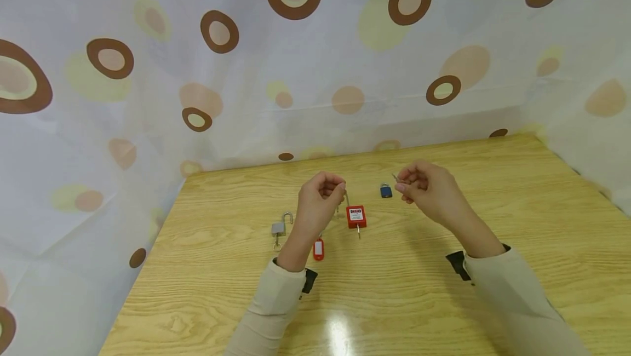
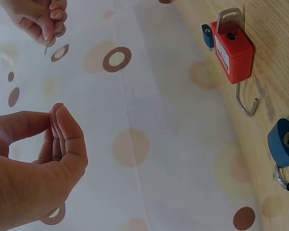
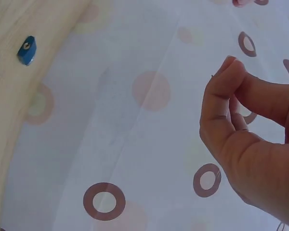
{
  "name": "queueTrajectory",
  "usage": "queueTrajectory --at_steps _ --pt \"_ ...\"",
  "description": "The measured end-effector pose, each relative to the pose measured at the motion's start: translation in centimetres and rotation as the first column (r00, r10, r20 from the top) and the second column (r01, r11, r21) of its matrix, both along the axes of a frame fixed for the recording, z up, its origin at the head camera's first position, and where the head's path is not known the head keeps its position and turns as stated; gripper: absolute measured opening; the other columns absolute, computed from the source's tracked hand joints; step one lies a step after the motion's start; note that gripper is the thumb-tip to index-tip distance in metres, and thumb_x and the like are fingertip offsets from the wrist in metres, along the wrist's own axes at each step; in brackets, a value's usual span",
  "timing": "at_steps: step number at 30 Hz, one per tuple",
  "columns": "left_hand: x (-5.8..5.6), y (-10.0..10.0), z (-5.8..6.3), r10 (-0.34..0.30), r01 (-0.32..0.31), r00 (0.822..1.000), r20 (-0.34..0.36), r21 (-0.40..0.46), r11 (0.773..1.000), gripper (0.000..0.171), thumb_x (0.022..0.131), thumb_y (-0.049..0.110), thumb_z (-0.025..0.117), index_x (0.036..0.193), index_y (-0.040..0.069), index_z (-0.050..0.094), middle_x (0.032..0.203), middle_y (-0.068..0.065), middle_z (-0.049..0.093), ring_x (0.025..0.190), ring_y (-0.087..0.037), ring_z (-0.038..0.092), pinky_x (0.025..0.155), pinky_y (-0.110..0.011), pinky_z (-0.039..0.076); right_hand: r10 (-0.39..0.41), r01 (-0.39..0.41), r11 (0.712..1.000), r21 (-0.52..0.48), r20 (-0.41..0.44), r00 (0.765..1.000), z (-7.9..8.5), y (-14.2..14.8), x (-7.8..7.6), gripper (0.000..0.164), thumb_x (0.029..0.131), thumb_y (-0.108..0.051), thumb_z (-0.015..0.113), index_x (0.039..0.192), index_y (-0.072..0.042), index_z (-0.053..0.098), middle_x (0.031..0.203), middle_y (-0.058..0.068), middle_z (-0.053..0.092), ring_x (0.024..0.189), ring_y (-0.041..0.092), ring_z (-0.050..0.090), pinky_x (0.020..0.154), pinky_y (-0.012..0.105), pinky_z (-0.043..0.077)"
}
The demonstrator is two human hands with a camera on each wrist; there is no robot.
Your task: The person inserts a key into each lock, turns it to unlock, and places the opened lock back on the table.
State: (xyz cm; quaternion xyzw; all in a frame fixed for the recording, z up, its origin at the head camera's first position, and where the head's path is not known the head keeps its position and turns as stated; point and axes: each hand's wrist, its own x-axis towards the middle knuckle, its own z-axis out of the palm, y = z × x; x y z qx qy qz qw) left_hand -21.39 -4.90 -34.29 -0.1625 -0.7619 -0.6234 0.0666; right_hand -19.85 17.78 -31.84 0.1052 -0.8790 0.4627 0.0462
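Observation:
My right hand [image 1: 428, 189] pinches a thin metal piece, apparently a small key [image 1: 395, 177], between thumb and fingertips above the table. Just left of it, a small blue padlock [image 1: 386, 191] lies with its shackle looking closed. My left hand [image 1: 319, 197] hovers with curled fingers, thumb and fingertips meeting; nothing shows between them in the left wrist view. Beside it lies a red padlock [image 1: 356, 217], shackle open and a key [image 1: 359, 231] in its bottom. Another blue padlock [image 2: 282, 144] with a key inserted shows in the left wrist view; my left hand largely hides it from the head view.
A grey padlock [image 1: 278, 228], its shackle swung open, lies to the left with a key and ring below. Near my left wrist is a red key tag [image 1: 319, 250]. The wooden table [image 1: 384, 290] meets a dotted sheet [image 1: 315, 71] at the back and sides.

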Motion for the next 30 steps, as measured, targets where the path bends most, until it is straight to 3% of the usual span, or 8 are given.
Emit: queueTrajectory --at_steps 9,14,23,30 --pt "0.1 0.4 -0.3 -0.008 0.008 1.000 0.010 -0.005 1.000 0.010 0.094 0.003 0.058 0.099 -0.004 0.064 0.088 -0.014 0.062 0.077 -0.028 0.061 0.065 -0.021 0.050 -0.073 0.072 0.997 -0.023 -0.093 0.993 0.9 -0.7 1.8 0.016 0.092 -0.017 0.066 0.098 -0.003 0.071 0.089 0.010 0.069 0.072 0.014 0.062 0.061 0.022 0.050" --pt "0.0 0.5 -0.5 -0.014 0.014 1.000 0.019 -0.014 1.000 0.011 0.094 0.003 0.058 0.100 -0.005 0.063 0.087 -0.014 0.063 0.074 -0.021 0.061 0.066 -0.024 0.051 -0.094 0.090 0.995 -0.032 -0.148 0.985 1.3 -0.9 2.2 0.019 0.091 -0.020 0.068 0.097 -0.003 0.073 0.100 0.010 0.069 0.085 0.018 0.061 0.067 0.017 0.049" --pt "-0.8 1.4 -1.0 -0.051 0.057 0.995 0.090 -0.071 0.996 0.012 0.095 0.005 0.059 0.102 -0.003 0.064 0.089 -0.013 0.064 0.080 -0.030 0.062 0.069 -0.034 0.054 -0.057 0.054 0.995 -0.078 -0.026 0.998 2.2 -0.4 2.7 0.027 0.092 -0.028 0.066 0.103 -0.005 0.073 0.098 0.007 0.072 0.083 0.011 0.064 0.073 0.024 0.051" --pt "-3.5 4.1 -0.7 -0.068 0.120 0.975 0.210 -0.249 0.961 0.016 0.097 0.012 0.059 0.105 0.001 0.067 0.096 -0.013 0.066 0.082 -0.020 0.062 0.072 -0.031 0.054 -0.055 0.056 0.993 -0.104 0.011 0.998 2.4 0.1 3.0 0.027 0.092 -0.028 0.067 0.102 -0.004 0.072 0.097 0.007 0.072 0.083 0.013 0.067 0.078 0.032 0.053"
